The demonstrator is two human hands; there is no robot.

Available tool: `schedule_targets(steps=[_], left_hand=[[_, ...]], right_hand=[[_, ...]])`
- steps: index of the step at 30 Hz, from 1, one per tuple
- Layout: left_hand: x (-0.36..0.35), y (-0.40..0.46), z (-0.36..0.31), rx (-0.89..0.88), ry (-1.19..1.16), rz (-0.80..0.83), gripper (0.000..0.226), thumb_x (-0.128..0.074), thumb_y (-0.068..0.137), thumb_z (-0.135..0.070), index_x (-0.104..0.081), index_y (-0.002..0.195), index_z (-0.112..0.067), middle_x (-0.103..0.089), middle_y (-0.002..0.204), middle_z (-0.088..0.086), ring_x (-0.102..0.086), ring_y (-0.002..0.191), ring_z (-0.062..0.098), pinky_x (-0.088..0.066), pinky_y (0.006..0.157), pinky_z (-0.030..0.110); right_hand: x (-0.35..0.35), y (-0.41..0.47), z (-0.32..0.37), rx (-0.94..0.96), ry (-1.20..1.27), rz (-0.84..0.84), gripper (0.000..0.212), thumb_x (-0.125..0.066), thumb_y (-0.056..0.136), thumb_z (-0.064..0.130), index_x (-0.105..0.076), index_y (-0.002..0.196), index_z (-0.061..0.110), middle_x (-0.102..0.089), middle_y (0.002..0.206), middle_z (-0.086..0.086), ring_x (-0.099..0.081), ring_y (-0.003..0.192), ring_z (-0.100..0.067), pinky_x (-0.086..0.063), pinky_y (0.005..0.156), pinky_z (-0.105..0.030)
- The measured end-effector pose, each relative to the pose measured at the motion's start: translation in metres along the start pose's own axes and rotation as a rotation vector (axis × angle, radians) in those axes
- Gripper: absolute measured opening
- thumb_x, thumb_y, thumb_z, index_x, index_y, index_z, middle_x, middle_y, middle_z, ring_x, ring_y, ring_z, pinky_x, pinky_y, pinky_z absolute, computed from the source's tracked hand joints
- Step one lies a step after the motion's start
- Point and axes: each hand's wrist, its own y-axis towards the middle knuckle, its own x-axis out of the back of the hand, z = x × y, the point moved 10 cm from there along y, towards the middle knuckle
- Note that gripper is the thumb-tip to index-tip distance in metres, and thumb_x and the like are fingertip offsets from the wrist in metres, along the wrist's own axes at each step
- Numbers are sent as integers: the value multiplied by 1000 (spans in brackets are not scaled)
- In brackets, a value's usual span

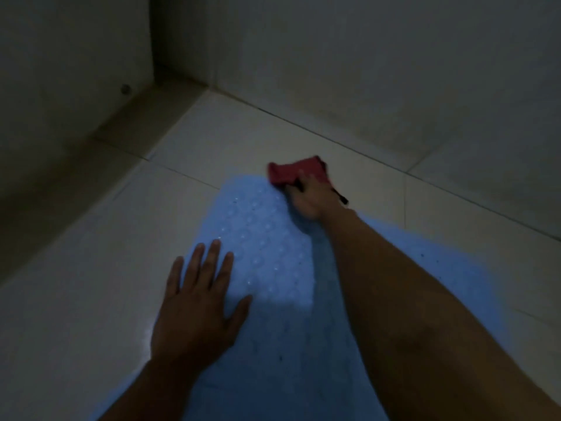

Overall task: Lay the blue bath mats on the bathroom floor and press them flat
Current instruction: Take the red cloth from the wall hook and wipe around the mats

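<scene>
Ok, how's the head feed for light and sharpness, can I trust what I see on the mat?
Head view: dim throughout and soft. A brighter patch lights the bumpy blue rubber bath mat near the flat left hand; the right forearm casts shadow across its near half. The right hand, with its grip on a crumpled red cloth, is blurred. The walls fall off dark.

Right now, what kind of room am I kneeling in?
Most likely a bathroom or shower area: pale floor tiles meet plain tiled walls in a corner, and a blue bubbled bath mat lies flat under your left hand.
</scene>
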Motion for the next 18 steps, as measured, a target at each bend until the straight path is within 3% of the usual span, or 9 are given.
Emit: schedule_targets(steps=[2,3,7,11,13,15,17,18], left_hand=[[-1,5,-5,9,24,40,80,-30,98,-71,-31,161,-21,-12,173,4,-7,161,25,-13,128,55],[0,8,-8,11,23,49,80,-26,99,-72,-28,162,-22,-10,173,4,-5,161,24,-12,128,55],[2,11,-13,-7,27,68,81,-22,100,-71,-22,164,-21,-7,174,5,-2,161,25,-9,129,54],[-1,8,-16,0,44,101,80,-21,100,-71,-19,164,-24,-7,174,5,-3,161,25,-7,128,53],[-2,2,-16,-7,61,140,76,-19,100,-70,-9,165,-31,0,174,5,3,161,26,-5,128,54],[-5,-6,-12,10,106,207,74,-16,100,-69,-2,164,-35,6,173,6,7,160,29,-3,127,56],[-2,-10,-5,59,154,248,74,-19,98,-65,-10,165,-32,1,173,9,3,160,35,-2,125,63],[2,-9,-9,61,175,235,74,-24,97,-60,-21,164,-28,-7,173,12,-1,159,38,-3,123,68]], right_hand=[[-13,-6,-14,-64,-23,98,55,-36,107,43,-35,157,21,-31,165,-12,-25,153,-32,-12,126,-52],[-9,-7,-26,-108,-14,85,58,-37,107,42,-30,159,18,-28,166,-13,-23,154,-32,-11,126,-52],[23,-26,-75,-175,-2,-34,45,-45,105,32,-49,148,19,-52,150,-18,-48,138,-36,-35,118,-40],[16,-53,-132,-322,-76,26,52,-40,108,31,-37,153,4,-39,152,-34,-41,138,-49,-30,119,-47],[6,-56,-129,-328,-151,129,56,-35,109,34,-29,156,4,-30,156,-36,-36,141,-51,-25,121,-48],[0,-54,-110,-259,-167,146,55,-34,109,37,-34,156,8,-31,158,-33,-37,143,-46,-23,122,-44],[-4,-53,-95,-184,-195,91,53,-37,103,38,-43,151,17,-39,157,-23,-40,144,-39,-26,122,-43],[-8,-54,-101,-237,-173,112,55,-38,102,38,-41,153,17,-36,160,-21,-36,147,-37,-26,123,-45]])
